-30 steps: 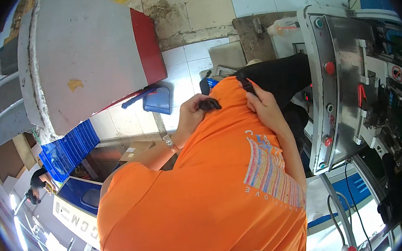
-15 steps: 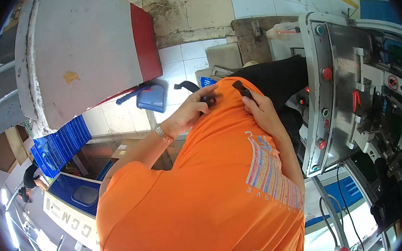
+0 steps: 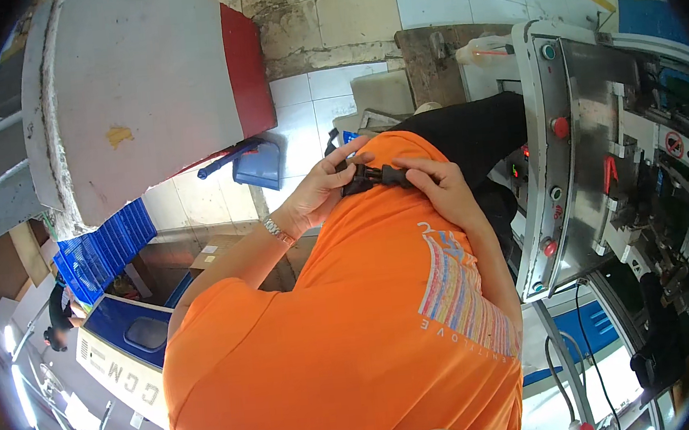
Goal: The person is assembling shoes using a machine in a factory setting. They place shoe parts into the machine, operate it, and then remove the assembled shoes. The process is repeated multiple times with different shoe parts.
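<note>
My left hand [image 3: 322, 188] pinches one half of a black strap buckle [image 3: 357, 186]. A short black strap sticks up beyond its fingers. My right hand [image 3: 445, 191] grips the other dark half [image 3: 394, 176] between thumb and fingers. Both pieces meet end to end in front of my orange shirt, above my lap. Whether they are locked together cannot be made out, as fingers cover part of each. Behind my left hand a small blue packet [image 3: 350, 137] partly shows.
To the right stands a metal machine with a button panel [image 3: 554, 156]. A grey cabinet [image 3: 136, 86] with a red edge fills the upper left. Beside it are a blue dustpan [image 3: 258, 167] and blue crates [image 3: 106, 248]. Another person [image 3: 60, 318] works at far left.
My hands have come closer together, and the two black pieces, apart before, now touch end to end. The strap at my left hand has swung upward.
</note>
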Demonstrator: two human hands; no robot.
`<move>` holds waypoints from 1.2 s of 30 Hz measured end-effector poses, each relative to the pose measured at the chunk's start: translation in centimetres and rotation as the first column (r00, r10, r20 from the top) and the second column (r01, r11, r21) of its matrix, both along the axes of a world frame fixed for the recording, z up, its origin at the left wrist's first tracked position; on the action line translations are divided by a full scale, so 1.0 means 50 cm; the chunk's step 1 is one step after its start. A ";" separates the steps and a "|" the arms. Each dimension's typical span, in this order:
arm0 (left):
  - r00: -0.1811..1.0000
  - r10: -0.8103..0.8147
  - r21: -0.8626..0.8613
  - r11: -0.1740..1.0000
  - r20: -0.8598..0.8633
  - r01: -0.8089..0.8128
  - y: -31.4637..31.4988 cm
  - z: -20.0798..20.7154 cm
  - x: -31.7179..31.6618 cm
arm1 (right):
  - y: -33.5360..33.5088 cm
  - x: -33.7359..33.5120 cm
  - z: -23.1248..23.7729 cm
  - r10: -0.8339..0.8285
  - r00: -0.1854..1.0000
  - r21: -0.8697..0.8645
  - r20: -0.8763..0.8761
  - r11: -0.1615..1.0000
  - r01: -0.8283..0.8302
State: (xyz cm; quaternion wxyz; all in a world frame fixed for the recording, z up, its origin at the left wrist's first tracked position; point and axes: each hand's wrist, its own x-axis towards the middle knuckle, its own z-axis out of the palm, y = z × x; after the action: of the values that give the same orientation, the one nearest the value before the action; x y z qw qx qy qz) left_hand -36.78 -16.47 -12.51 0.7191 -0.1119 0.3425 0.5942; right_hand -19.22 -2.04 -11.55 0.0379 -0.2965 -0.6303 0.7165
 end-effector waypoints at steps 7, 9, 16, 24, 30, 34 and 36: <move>0.999 0.047 -0.001 0.999 0.014 -0.047 -0.009 -0.017 0.005 | 0.023 -0.001 0.009 0.026 0.996 -0.225 0.086 0.974 -0.006; 0.999 0.026 0.008 1.000 0.020 -0.026 -0.007 -0.020 0.005 | 0.031 -0.001 0.003 0.026 0.996 -0.269 0.082 0.963 -0.003; 0.988 -0.140 0.059 0.988 -0.068 0.144 0.012 -0.010 -0.002 | 0.047 -0.005 0.002 0.053 0.993 -0.382 0.108 0.924 -0.008; 0.974 -0.167 0.077 0.980 -0.155 0.181 0.026 -0.026 0.010 | 0.035 -0.019 -0.021 0.018 0.998 -0.437 0.055 0.899 0.008; 0.986 -0.133 0.066 0.988 -0.105 0.140 0.023 -0.029 0.013 | 0.037 -0.002 -0.003 -0.068 0.992 -0.513 0.111 0.851 0.116; 0.991 -0.119 0.093 0.988 -0.060 0.124 0.020 -0.031 0.012 | 0.049 0.019 -0.013 -0.149 0.980 -0.561 0.133 0.804 0.198; 0.994 -0.104 0.063 0.992 -0.037 0.106 0.018 -0.022 0.012 | 0.062 0.027 -0.019 -0.204 0.971 -0.602 0.123 0.763 0.236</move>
State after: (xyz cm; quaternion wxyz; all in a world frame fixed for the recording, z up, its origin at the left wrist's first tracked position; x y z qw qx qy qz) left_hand -36.16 -15.57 -13.63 0.7468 -0.0604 0.3403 0.5682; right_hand -17.88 1.07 -12.49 0.0077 -0.3825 -0.3258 0.8646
